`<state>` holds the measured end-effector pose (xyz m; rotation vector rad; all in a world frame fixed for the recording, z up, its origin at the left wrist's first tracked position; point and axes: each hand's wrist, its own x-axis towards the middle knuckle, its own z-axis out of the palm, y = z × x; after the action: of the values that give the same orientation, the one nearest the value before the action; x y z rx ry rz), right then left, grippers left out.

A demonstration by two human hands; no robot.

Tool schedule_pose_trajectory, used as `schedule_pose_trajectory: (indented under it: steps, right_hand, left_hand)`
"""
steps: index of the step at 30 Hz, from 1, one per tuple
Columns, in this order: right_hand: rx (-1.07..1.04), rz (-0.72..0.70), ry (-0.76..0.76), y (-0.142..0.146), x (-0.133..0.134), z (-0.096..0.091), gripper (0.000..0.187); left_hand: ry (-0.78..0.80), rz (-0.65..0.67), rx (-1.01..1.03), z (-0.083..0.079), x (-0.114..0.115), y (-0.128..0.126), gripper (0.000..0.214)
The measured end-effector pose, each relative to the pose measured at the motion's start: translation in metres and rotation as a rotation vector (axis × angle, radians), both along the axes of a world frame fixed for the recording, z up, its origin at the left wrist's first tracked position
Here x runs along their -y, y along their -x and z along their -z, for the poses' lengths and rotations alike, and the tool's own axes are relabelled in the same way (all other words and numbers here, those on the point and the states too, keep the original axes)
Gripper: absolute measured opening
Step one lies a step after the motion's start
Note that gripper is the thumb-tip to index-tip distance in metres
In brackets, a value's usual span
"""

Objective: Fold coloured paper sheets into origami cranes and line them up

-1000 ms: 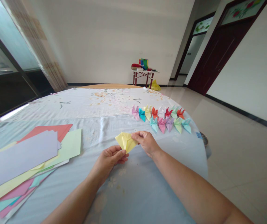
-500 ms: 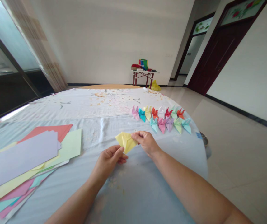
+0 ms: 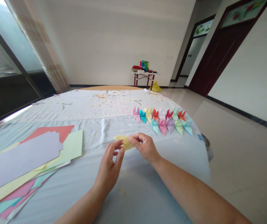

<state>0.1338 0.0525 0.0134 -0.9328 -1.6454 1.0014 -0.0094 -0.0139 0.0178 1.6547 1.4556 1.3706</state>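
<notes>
A folded piece of yellow paper (image 3: 128,143) is held above the table in front of me. My right hand (image 3: 145,147) pinches its right end between thumb and fingers. At its left and near edge is my left hand (image 3: 112,160), with the thumb and fingertips closing around the paper; the exact contact there is partly hidden. Beyond my right hand stand several folded paper cranes (image 3: 163,126) in two rows, in pink, blue, yellow, red, white, green and purple.
Coloured paper sheets (image 3: 26,158) lie in a loose pile at the left of the round table (image 3: 142,193), which has a pale flowered cloth. Against the far wall stands a small side table (image 3: 145,74) with items on it, a yellow bag (image 3: 156,87) beside it.
My left hand has turned and lifted, its fingers now over the paper's left side. The yellow paper has tilted flatter, while my right hand keeps its pinch.
</notes>
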Motion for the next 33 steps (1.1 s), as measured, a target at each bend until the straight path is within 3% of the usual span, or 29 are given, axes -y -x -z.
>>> schedule_pose_trajectory:
  steps: [4, 7, 12, 16, 21, 24, 28, 33]
  right_hand:
    - [0.157, -0.167, -0.266, 0.003, 0.011, -0.008, 0.026]
    - [0.194, -0.228, -0.35, 0.003, 0.013, -0.01, 0.025]
    - [0.146, -0.039, -0.36, -0.001, 0.007, -0.005, 0.03]
    - [0.132, -0.015, -0.196, -0.002, -0.002, 0.002, 0.043]
    - [0.058, -0.147, 0.073, -0.001, -0.005, 0.007, 0.025]
    - [-0.063, -0.233, 0.201, 0.0, -0.006, 0.009, 0.029]
    - [-0.126, -0.305, 0.335, -0.002, -0.007, 0.011, 0.04]
    - [-0.041, -0.393, 0.383, -0.003, -0.005, 0.008, 0.032]
  left_hand:
    - [0.135, 0.085, 0.346, -0.001, -0.004, -0.001, 0.033]
    - [0.214, 0.1, 0.542, 0.002, -0.008, 0.002, 0.039]
    - [0.31, 0.178, 0.678, 0.007, -0.011, 0.007, 0.045]
    - [0.39, 0.202, 0.673, 0.005, -0.011, 0.005, 0.045]
    - [0.3, 0.064, 0.691, 0.005, -0.015, 0.006, 0.05]
    - [0.301, 0.034, 0.72, 0.009, -0.019, 0.01, 0.052]
    - [0.299, -0.001, 0.747, 0.01, -0.021, 0.014, 0.054]
    - [0.313, 0.031, 0.784, 0.006, -0.02, 0.013, 0.058]
